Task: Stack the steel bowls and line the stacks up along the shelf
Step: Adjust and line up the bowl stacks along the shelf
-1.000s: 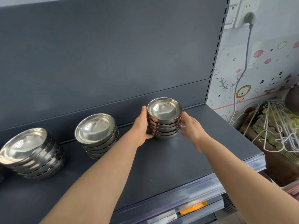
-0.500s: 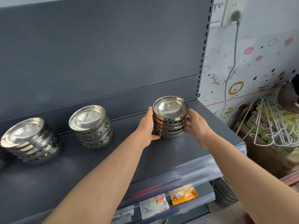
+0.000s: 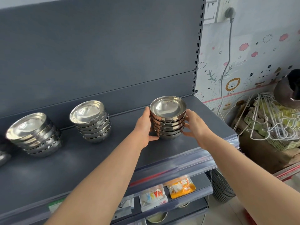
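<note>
The right stack of steel bowls [image 3: 168, 120] stands on the gray shelf [image 3: 97, 159], near its right end and close to the back wall. The shiny bowls sit one inside the other, open side up, and the pile stands straight. The left grip [image 3: 143, 127] holds the stack at its 9 o'clock side. Its thumb lies low in front and its fingers go round the back. The right grip [image 3: 197, 127] holds the 3 o'clock side, with its fingers spread and curled on the bowl walls. So the stack sits right between the two grips, and both touch it. Off at 9 o'clock stands a middle stack [image 3: 90, 122], well apart, and farther the same way a left stack [image 3: 34, 135]. Both of these look a bit tilted. At 6 o'clock, on a lower shelf, lie a white packet [image 3: 153, 198] and an orange packet [image 3: 181, 186]. At 3 o'clock, past the shelf end, are white wire racks [image 3: 272, 120].
</note>
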Available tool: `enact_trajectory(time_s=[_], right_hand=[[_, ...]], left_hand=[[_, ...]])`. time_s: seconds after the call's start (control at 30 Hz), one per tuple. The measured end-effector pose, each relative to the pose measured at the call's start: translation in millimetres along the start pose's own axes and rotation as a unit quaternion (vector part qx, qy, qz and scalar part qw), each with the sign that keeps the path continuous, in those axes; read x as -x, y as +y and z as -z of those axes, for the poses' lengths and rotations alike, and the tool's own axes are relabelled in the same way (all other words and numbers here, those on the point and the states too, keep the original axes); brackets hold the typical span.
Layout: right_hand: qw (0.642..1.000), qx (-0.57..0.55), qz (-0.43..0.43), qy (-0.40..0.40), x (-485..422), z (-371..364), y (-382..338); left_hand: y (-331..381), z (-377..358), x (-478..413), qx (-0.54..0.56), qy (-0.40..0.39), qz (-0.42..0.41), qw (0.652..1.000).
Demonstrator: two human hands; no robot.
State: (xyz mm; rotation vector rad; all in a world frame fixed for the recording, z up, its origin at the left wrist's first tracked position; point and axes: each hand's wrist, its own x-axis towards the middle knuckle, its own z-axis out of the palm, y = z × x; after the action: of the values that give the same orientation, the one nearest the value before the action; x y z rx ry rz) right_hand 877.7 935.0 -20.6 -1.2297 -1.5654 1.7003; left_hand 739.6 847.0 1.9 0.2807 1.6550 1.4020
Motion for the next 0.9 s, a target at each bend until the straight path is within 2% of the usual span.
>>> enact_trajectory(time_s=[0.17, 0.27, 0.37, 0.43, 0.5, 0.6, 0.73, 0.9], right_hand=[[1.0, 0.024, 0.0, 0.001, 6, 1, -4], [0.997, 0.059, 0.021, 0.05, 16, 1, -6], [0.974, 0.182, 0.045, 0.128, 31, -1, 4], [0.941, 0.3, 0.035, 0.152, 44, -5, 14], [0.908, 0.391, 0.018, 0.149, 57, -19, 23], [0.878, 0.463, 0.013, 0.119, 75, -60, 29], [0.875, 0.47, 0.06, 0.099, 92, -122, 23], [0.885, 0.443, 0.132, 0.063, 92, -181, 4]], left_hand=[[2, 0, 5, -0.003, -0.006, 0.003, 1.0], [1, 4, 3, -0.008, -0.004, 0.0, 1.0], [-4, 16, 2, -0.046, 0.022, -0.031, 0.998], [-8, 30, 7, -0.078, 0.027, -0.055, 0.995], [-13, 49, 14, -0.111, 0.025, -0.072, 0.991], [-20, 86, 27, -0.16, 0.025, -0.082, 0.983], [-27, 148, 39, -0.193, 0.048, -0.062, 0.978], [-27, 230, 36, -0.178, 0.136, -0.019, 0.974]])
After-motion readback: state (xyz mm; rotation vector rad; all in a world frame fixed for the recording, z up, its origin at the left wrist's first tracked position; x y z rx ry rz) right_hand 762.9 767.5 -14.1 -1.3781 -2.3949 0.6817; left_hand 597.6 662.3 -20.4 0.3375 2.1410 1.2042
